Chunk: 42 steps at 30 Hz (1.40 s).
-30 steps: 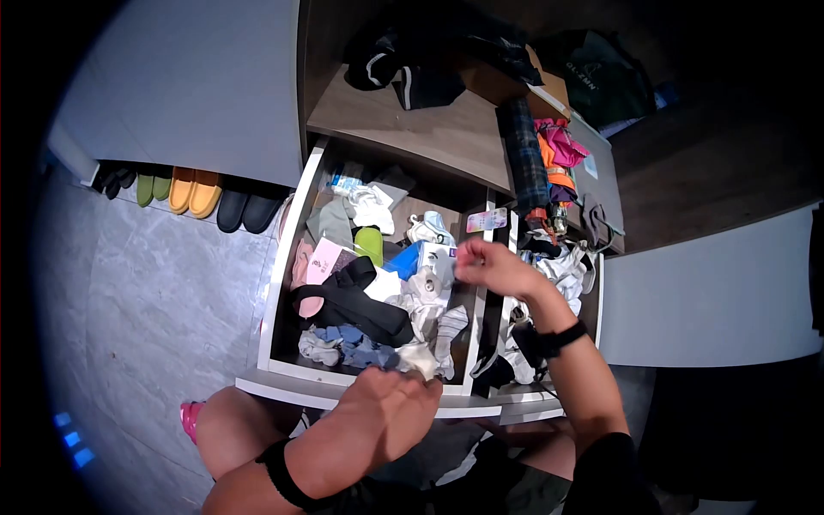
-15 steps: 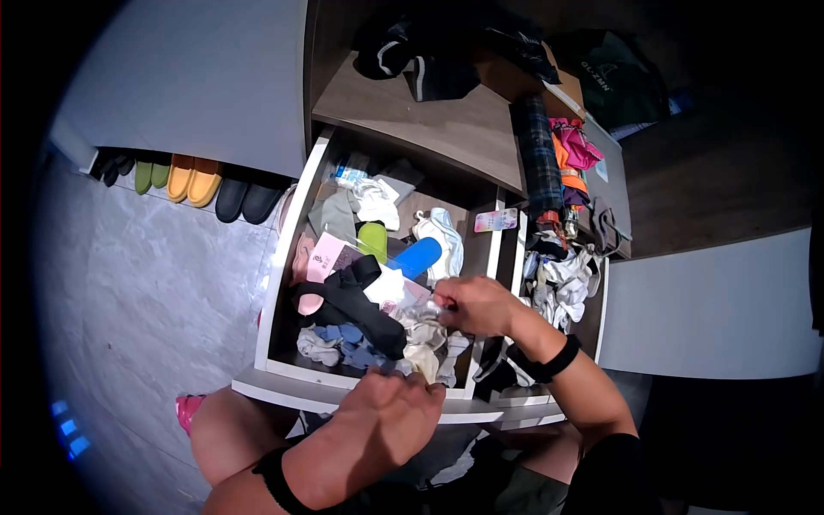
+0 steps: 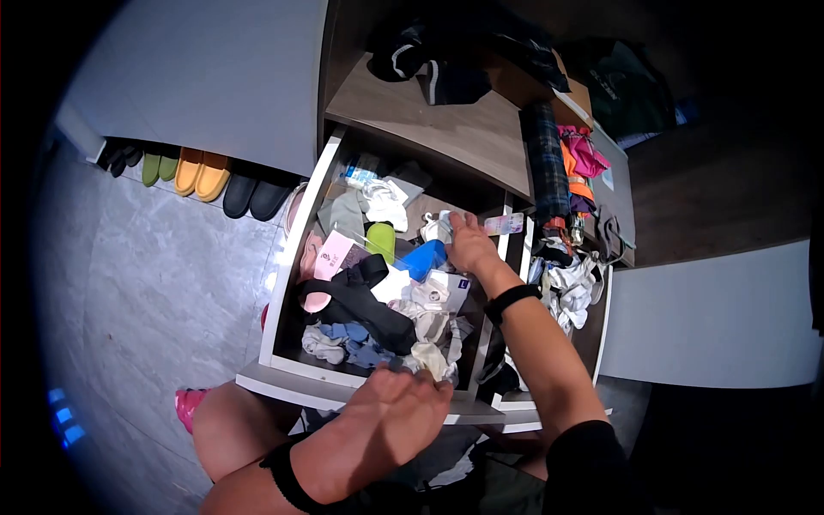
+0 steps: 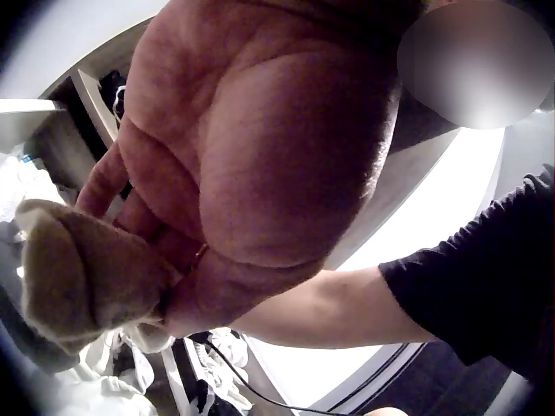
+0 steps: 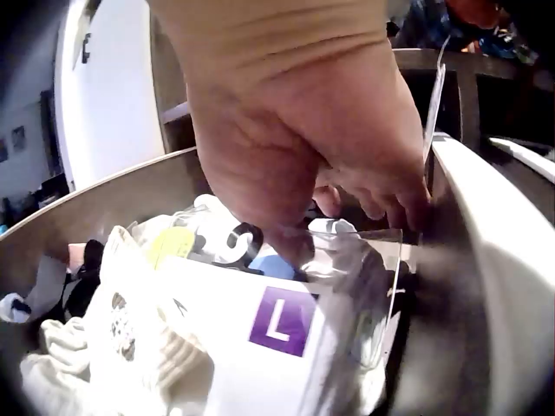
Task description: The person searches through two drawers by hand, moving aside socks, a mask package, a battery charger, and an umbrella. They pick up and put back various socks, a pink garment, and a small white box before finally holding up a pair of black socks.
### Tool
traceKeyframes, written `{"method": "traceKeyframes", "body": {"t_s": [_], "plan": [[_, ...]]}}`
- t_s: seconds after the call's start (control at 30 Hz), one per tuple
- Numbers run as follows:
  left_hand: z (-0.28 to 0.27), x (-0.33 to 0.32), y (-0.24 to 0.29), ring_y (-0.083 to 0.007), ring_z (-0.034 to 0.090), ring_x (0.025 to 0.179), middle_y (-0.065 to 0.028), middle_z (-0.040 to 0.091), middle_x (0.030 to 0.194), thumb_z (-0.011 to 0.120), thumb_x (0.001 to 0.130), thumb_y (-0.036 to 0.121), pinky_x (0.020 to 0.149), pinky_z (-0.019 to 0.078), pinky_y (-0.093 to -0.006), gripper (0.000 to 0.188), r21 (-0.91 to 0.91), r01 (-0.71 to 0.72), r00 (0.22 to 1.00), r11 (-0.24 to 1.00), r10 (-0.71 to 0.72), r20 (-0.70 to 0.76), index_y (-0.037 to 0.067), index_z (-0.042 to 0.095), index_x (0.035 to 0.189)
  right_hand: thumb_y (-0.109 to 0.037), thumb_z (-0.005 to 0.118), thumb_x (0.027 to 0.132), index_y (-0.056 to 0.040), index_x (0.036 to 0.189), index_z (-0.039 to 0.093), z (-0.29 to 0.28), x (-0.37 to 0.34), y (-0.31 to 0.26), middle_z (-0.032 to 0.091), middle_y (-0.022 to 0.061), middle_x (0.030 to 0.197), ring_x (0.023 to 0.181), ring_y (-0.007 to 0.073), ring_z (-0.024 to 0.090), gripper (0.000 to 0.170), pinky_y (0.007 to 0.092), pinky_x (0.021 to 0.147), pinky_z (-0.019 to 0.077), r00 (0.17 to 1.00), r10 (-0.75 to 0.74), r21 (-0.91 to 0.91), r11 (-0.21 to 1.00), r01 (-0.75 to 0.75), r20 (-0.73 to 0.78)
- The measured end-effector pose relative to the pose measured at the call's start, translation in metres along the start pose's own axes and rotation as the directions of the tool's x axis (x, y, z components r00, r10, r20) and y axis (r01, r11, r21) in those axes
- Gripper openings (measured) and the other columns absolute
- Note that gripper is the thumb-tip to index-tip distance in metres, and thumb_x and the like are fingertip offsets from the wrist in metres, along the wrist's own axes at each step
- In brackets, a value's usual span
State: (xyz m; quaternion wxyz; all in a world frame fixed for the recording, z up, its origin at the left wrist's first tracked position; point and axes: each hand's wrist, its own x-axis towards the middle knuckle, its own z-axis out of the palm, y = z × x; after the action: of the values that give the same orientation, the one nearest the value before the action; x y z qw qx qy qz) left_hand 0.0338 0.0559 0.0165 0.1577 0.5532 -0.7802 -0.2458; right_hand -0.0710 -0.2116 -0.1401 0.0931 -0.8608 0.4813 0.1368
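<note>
While reaching into the open drawer [image 3: 302, 249] with right hand [image 3: 474, 246] near two o'clock and left hand [image 3: 395, 412] at six, holding right fingers loosely spread just beside white bundle [image 3: 435, 227] at their nine o'clock, pinching cream cloth [image 4: 78, 277] in left fingers, toward one o'clock.

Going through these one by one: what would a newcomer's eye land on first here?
Probably the open, cluttered drawer, with a bright blue object and a lime-green object near its middle. Next, likely the yellow shoes on the floor at the head view's left. In the right wrist view, a purple L label stands out below the right hand.
</note>
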Motion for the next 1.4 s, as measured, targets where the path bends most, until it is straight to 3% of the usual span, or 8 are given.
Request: {"method": "traceKeyframes", "body": {"t_s": [0.2, 0.37, 0.5, 0.57, 0.7, 0.9, 1.07, 1.4], "plan": [[0.005, -0.011, -0.002, -0.0240, 0.064, 0.079, -0.0128, 0.061, 0.094, 0.055, 0.080, 0.011, 0.068, 0.0498, -0.0340, 0.018, 0.009, -0.021, 0.968, 1.000, 0.023, -0.251, 0.005, 0.060, 0.096, -0.008, 0.062, 0.084, -0.0064, 0.110, 0.059, -0.013, 0.005, 0.016, 0.068, 0.0163, 0.099, 0.093, 0.0336, 0.066, 0.026, 0.0391, 0.082, 0.0519, 0.952, -0.053, 0.327, 0.932, 0.155, -0.301], [-0.012, 0.012, 0.000, -0.0241, 0.064, 0.085, -0.0133, 0.060, 0.096, 0.057, 0.078, 0.009, 0.067, 0.0511, -0.0369, 0.014, -0.011, 0.159, 0.987, 0.987, -0.159, -0.034, 0.004, 0.059, 0.092, -0.004, 0.064, 0.086, -0.0033, 0.098, 0.059, -0.094, -0.046, 0.028, 0.064, 0.0020, 0.081, 0.075, 0.0079, 0.060, 0.013, 0.0240, 0.064, 0.0484, 0.973, 0.000, 0.910, 0.353, 0.216, -0.232], [-0.012, 0.012, 0.001, -0.0253, 0.064, 0.087, -0.0137, 0.061, 0.094, 0.058, 0.078, 0.011, 0.069, 0.0512, -0.0396, 0.019, 0.040, 0.138, 0.990, 0.990, -0.137, -0.038, 0.004, 0.061, 0.096, -0.009, 0.069, 0.086, -0.0051, 0.101, 0.061, -0.095, -0.112, 0.018, 0.064, 0.0026, 0.081, 0.073, 0.0089, 0.060, 0.018, 0.0254, 0.065, 0.0493, 0.958, -0.232, 0.747, 0.664, 0.031, 0.167], [-0.012, 0.010, 0.002, -0.0260, 0.064, 0.088, -0.0143, 0.061, 0.095, 0.058, 0.079, 0.012, 0.073, 0.0508, -0.0416, 0.023, 0.015, 0.121, 0.978, 0.993, -0.122, 0.168, 0.003, 0.062, 0.100, -0.017, 0.067, 0.088, -0.0065, 0.103, 0.066, -0.086, -0.119, 0.018, 0.066, 0.0120, 0.084, 0.078, 0.0200, 0.063, 0.019, 0.0312, 0.074, 0.0501, 0.713, -0.648, 0.567, 0.704, 0.427, 0.268], [0.005, 0.009, 0.004, -0.0285, 0.064, 0.093, -0.0155, 0.062, 0.099, 0.056, 0.082, 0.014, 0.081, 0.0491, -0.0446, 0.029, 0.073, 0.099, 0.988, 0.992, -0.107, 0.115, 0.004, 0.062, 0.108, -0.016, 0.061, 0.090, -0.0043, 0.103, 0.064, -0.060, -0.066, 0.020, 0.067, 0.0121, 0.084, 0.076, 0.0167, 0.063, 0.018, 0.0303, 0.073, 0.0504, 0.951, -0.299, 0.627, 0.757, 0.183, 0.084], [0.001, 0.014, 0.000, -0.0314, 0.064, 0.098, -0.0169, 0.063, 0.105, 0.052, 0.084, 0.014, 0.086, 0.0479, -0.0455, 0.032, 0.010, 0.122, 0.974, 0.992, -0.122, 0.194, 0.003, 0.060, 0.112, -0.027, 0.060, 0.088, -0.0032, 0.130, 0.051, -0.013, 0.024, 0.001, 0.059, 0.0230, 0.125, 0.114, 0.0354, 0.059, 0.048, 0.0373, 0.093, 0.0491, 0.988, -0.028, 0.128, 0.992, 0.009, 0.151], [-0.003, 0.012, -0.005, -0.0313, 0.064, 0.097, -0.0170, 0.063, 0.106, 0.051, 0.084, 0.013, 0.088, 0.0479, -0.0463, 0.033, 0.025, 0.124, 0.978, 0.992, -0.127, 0.163, 0.003, 0.059, 0.114, -0.037, 0.078, 0.071, 0.0028, 0.140, 0.040, 0.012, 0.054, 0.025, 0.054, 0.0218, 0.133, 0.121, 0.0314, 0.055, 0.089, 0.0323, 0.103, 0.0418, 0.898, -0.008, 0.362, 0.917, -0.170, 0.441], [-0.001, 0.013, -0.001, -0.0321, 0.063, 0.101, -0.0174, 0.063, 0.111, 0.051, 0.085, 0.012, 0.089, 0.0468, -0.0463, 0.036, 0.033, 0.133, 0.969, 0.991, -0.137, 0.205, 0.002, 0.057, 0.119, -0.010, 0.074, 0.081, -0.0011, 0.110, 0.064, -0.089, -0.008, 0.025, 0.067, 0.0045, 0.089, 0.073, 0.0096, 0.060, 0.032, 0.0257, 0.062, 0.0511, 0.957, -0.022, 0.742, 0.626, 0.239, -0.289]]}}
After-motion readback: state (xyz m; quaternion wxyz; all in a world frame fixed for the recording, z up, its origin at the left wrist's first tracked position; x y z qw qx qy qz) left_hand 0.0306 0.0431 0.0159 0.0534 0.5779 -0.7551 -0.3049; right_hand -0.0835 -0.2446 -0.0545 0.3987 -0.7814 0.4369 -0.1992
